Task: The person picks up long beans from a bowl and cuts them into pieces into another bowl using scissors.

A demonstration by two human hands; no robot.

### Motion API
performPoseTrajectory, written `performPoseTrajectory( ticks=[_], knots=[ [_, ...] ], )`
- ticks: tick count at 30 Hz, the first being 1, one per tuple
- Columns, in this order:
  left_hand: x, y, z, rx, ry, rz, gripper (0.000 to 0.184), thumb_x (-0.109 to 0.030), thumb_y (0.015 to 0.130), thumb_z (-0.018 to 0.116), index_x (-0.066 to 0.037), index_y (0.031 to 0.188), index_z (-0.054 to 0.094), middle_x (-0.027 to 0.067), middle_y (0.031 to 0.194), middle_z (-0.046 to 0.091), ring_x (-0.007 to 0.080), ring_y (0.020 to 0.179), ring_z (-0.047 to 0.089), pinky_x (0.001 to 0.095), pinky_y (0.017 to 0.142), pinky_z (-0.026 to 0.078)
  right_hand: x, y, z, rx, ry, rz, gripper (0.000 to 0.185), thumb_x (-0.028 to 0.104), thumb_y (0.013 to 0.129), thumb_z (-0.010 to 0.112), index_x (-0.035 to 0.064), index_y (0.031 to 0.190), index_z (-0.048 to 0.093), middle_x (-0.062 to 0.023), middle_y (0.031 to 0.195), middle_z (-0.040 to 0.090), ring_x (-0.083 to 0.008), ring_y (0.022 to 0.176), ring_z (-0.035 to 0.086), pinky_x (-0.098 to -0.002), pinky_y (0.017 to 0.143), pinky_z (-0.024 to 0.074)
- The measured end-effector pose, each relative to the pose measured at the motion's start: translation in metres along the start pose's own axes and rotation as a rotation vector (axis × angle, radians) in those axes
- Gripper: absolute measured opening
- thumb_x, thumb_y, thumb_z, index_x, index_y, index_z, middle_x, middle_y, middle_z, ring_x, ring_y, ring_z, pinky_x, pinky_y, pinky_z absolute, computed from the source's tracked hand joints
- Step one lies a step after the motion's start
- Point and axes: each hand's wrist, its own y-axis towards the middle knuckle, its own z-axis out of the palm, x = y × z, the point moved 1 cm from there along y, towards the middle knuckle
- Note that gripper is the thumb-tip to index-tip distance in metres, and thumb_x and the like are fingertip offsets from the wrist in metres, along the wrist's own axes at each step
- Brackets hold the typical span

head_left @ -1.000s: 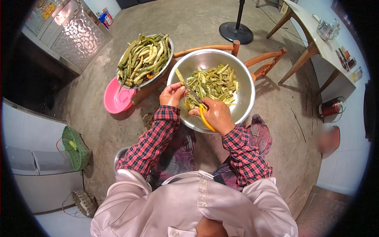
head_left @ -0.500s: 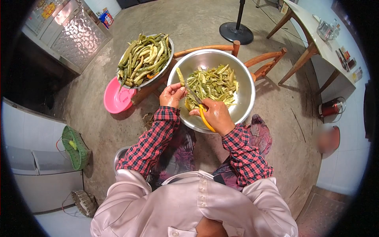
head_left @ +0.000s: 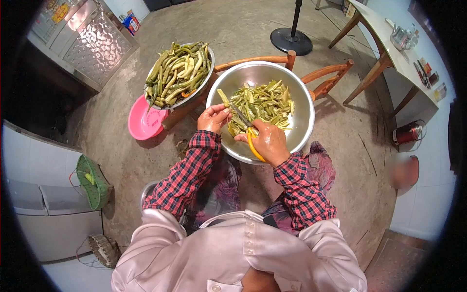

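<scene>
Left hand (head_left: 211,118): curled inward, pinching the lower end of a pod piece (head_left: 223,97) between thumb and fingertips, over the near-left rim of the steel bowl (head_left: 304,109).
Pod piece: pale green, slender, held nearly upright with a lean to the left, free at the top, close to the tips of the scissors (head_left: 242,117).
Right hand (head_left: 271,142): closed around the yellow handles of the scissors, back facing up, shiny on the skin.
Scissors: pointing away and to the left, toward the left fingertips; cannot tell how far apart at the blades, nor whether touching the pod piece.
Gap between hands: narrow, spanned by the blades.
Steel bowl: beneath both hands, just ahead of the knees, partly filled with cut pieces (head_left: 265,100).
Cut pieces: short green and yellowish strips, loosely piled, mostly beyond the scissors.
Plaid sleeves (head_left: 187,163): red and black, covering both forearms.
Second basin (head_left: 212,65): beyond the left hand and to the left, near the steel bowl, heaped with whole pods (head_left: 182,68).
Whole pods: long, green to yellow, tangled, with a touch of orange by the near rim.
Pink basin (head_left: 138,120): on the floor, just beside the second basin, marked in red inside.
Wooden chair parts (head_left: 291,59): just behind the steel bowl and to the right.
Green basket (head_left: 99,190): well off to the left.
Table (head_left: 374,24): far right, bearing glassware (head_left: 401,38).
</scene>
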Motion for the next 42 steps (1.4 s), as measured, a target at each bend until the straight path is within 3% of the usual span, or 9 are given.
performPoseTrajectory(
  ticks=[11,14,20,23,26,29,32,38,42],
  knots=[
    [0.005,-0.005,-0.001,0.076,0.044,-0.074,0.023,0.002,0.086,0.066,0.005,0.107,0.057,0.0111,0.095,0.066,0.0176,0.081,0.066,0.0276,0.077,0.056,-0.009,0.001,0.009,-0.022,0.044,-0.024,0.052,0.051,0.07,0.077,0.0023,0.08,0.062,-0.0166,0.066,0.061,-0.0354,0.063,0.063,-0.0415,0.055,0.0472],
    [0.003,-0.007,-0.001,0.087,0.043,-0.079,0.024,0.001,0.086,0.066,0.004,0.107,0.057,0.011,0.095,0.066,0.0173,0.081,0.066,0.0277,0.077,0.056,-0.005,0.003,0.001,0.045,0.131,0.053,0.054,0.053,0.071,0.075,0.0011,0.078,0.063,-0.0201,0.065,0.061,-0.0398,0.065,0.062,-0.0449,0.057,0.0486],
    [0.002,-0.006,-0.005,0.124,0.061,-0.098,0.024,0.0,0.086,0.066,0.004,0.108,0.057,0.0111,0.097,0.065,0.017,0.081,0.065,0.028,0.077,0.056,-0.007,0.004,0.001,0.062,0.163,0.074,0.055,0.054,0.071,0.075,0.0007,0.076,0.063,-0.0208,0.066,0.061,-0.0403,0.065,0.062,-0.0446,0.058,0.0479],
    [0.002,-0.006,-0.008,0.137,0.048,-0.101,0.025,0.001,0.086,0.065,0.005,0.109,0.056,0.0112,0.098,0.065,0.0172,0.082,0.065,0.0283,0.078,0.055,-0.008,0.005,0.0,0.083,0.186,0.057,0.043,0.039,0.075,0.079,-0.0007,0.076,0.062,-0.0141,0.06,0.056,-0.0189,0.051,0.053,-0.0325,0.051,0.0412],
    [-0.001,-0.007,-0.01,0.152,0.051,-0.112,0.025,0.001,0.086,0.065,0.005,0.11,0.056,0.0113,0.099,0.065,0.0175,0.082,0.065,0.0288,0.079,0.055,-0.018,0.007,0.006,0.139,0.27,0.055,0.038,0.035,0.078,0.078,-0.0001,0.083,0.067,-0.011,0.061,0.058,-0.0113,0.055,0.049,-0.0297,0.052,0.0401],
    [-0.004,-0.005,-0.013,0.173,0.068,-0.127,0.026,0.0,0.087,0.064,0.005,0.111,0.056,0.0115,0.099,0.065,0.0176,0.083,0.065,0.0293,0.08,0.055,-0.026,0.008,0.012,0.151,0.513,0.121,0.053,0.05,0.072,0.078,-0.0018,0.076,0.066,-0.0192,0.061,0.056,-0.0292,0.054,0.054,-0.0382,0.054,0.042],
    [-0.008,-0.005,-0.015,0.18,0.083,-0.144,0.026,0.0,0.087,0.064,0.005,0.112,0.056,0.0116,0.1,0.065,0.0176,0.083,0.064,0.0295,0.081,0.055,-0.022,0.008,0.007,0.165,0.561,0.177,0.051,0.048,0.073,0.078,-0.0023,0.075,0.067,-0.018,0.059,0.054,-0.0226,0.052,0.051,-0.0368,0.053,0.0406],
    [-0.014,-0.012,-0.021,0.178,0.092,-0.164,0.029,0.001,0.087,0.064,0.005,0.113,0.054,0.0107,0.099,0.063,0.0164,0.082,0.063,0.0279,0.077,0.055,-0.027,0.014,-0.002,0.121,0.406,0.165,0.052,0.049,0.074,0.077,-0.0021,0.073,0.067,-0.0144,0.055,0.053,-0.019,0.049,0.046,-0.0349,0.051,0.0387],
    [-0.017,-0.016,-0.023,0.187,0.118,-0.181,0.028,0.0,0.087,0.063,0.005,0.114,0.055,0.0099,0.099,0.063,0.0157,0.082,0.062,0.028,0.077,0.054,-0.028,0.013,-0.003,0.16,0.339,0.173,0.04,0.04,0.083,0.073,0.0004,0.077,0.067,-0.0039,0.052,0.047,-0.008,0.051,0.041,-0.0282,0.047,0.033]
  ],
)
